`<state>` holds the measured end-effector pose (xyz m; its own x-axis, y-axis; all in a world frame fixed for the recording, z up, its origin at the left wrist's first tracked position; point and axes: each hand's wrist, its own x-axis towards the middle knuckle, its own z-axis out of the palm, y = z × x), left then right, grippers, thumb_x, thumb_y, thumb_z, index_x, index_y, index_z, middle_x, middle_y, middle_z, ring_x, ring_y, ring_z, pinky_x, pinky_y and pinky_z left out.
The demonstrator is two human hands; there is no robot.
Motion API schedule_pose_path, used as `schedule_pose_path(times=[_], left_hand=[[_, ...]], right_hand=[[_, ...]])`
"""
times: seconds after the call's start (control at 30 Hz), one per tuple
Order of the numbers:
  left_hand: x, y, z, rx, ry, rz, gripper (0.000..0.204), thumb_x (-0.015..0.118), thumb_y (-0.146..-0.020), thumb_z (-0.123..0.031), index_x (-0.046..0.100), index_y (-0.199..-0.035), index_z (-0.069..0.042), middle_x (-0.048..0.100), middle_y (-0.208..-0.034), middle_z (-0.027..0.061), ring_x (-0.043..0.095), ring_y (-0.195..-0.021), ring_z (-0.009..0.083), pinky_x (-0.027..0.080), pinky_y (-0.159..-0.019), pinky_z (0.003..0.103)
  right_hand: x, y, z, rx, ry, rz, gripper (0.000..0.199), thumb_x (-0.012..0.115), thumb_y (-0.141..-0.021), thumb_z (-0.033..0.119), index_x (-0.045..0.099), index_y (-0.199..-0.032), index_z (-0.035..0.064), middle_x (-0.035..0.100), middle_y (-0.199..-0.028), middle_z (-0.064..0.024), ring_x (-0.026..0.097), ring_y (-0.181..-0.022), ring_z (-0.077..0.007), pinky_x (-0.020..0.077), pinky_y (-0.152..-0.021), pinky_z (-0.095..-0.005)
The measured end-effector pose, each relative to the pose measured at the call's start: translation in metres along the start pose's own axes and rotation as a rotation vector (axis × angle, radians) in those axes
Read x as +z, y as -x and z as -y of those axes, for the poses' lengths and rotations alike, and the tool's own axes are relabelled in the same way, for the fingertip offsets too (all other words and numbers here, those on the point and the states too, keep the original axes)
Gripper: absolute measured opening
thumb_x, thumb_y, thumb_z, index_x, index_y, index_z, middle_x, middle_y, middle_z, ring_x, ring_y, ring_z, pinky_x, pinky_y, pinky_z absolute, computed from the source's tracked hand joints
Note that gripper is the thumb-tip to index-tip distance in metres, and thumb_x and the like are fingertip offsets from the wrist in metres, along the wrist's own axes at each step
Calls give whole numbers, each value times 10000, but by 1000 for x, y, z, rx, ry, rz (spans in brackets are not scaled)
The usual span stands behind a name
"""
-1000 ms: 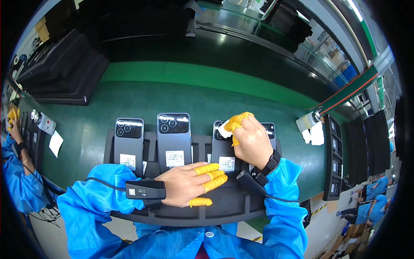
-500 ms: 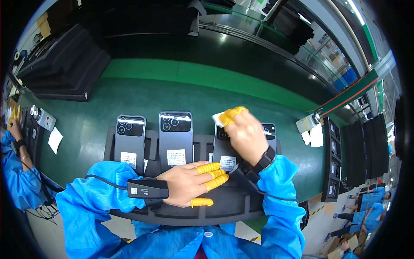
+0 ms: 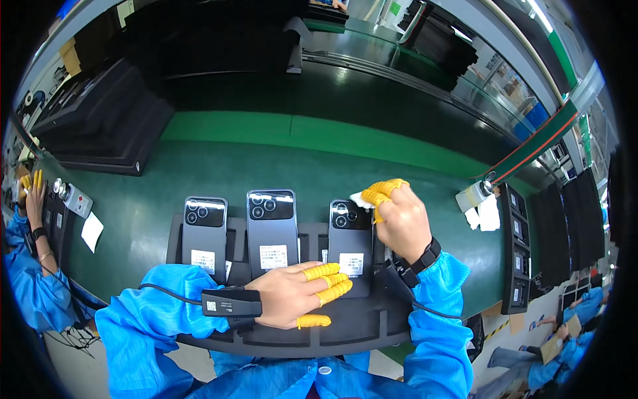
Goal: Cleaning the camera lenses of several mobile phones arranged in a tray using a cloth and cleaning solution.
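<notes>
A folded white wipe (image 3: 361, 201) is pinched in my right hand (image 3: 402, 219), whose fingers wear yellow finger cots. The wipe touches the top right corner of a dark phone (image 3: 349, 246), beside its camera lenses. My left hand (image 3: 292, 296) lies open, palm down, with its cot-covered fingertips against the lower part of that phone. Two more phones, a left one (image 3: 205, 236) and a middle one (image 3: 271, 229), lie back up with white labels. All rest on a black slotted tray (image 3: 345, 326). Whatever lies under my right hand is hidden.
Metal-topped bottles stand on the green bench at left (image 3: 75, 199) and right (image 3: 473, 195), white sheets (image 3: 92, 231) beside them. Black trays (image 3: 100, 126) are stacked at the far left. Another tray with phones (image 3: 515, 249) lies right. A co-worker's hand (image 3: 34, 196) works at the left edge.
My right hand has moved right with the wipe, uncovering the right phone's camera lenses. My left hand stays at the phone's lower part. The whole view has shifted slightly.
</notes>
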<state>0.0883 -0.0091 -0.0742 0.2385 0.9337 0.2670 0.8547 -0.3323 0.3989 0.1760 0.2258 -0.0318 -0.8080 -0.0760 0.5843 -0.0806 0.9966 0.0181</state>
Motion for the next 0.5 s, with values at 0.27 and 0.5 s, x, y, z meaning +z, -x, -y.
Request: schedule_pose_path(times=[0.27,0.5], left_hand=[[-5,-7,0,3,3,-5,596,592,-891,-415,487,-1347,-45,559,-1273,124,499,-1251,286,379,-1087,404],[-7,-5,-3,21,-130,-4,590,593,-885,-438,530,-1316,-40,620,-1134,120,573,-1163,272,400,-1068,407]], right_hand=[[4,4,7,-32,-84,103,195,624,-636,10,664,-827,7,612,-846,-134,592,-837,-326,509,-817,-402],[6,4,16,-34,-192,126,183,632,-607,-6,662,-786,8,626,-862,-124,591,-870,-299,505,-810,-378]])
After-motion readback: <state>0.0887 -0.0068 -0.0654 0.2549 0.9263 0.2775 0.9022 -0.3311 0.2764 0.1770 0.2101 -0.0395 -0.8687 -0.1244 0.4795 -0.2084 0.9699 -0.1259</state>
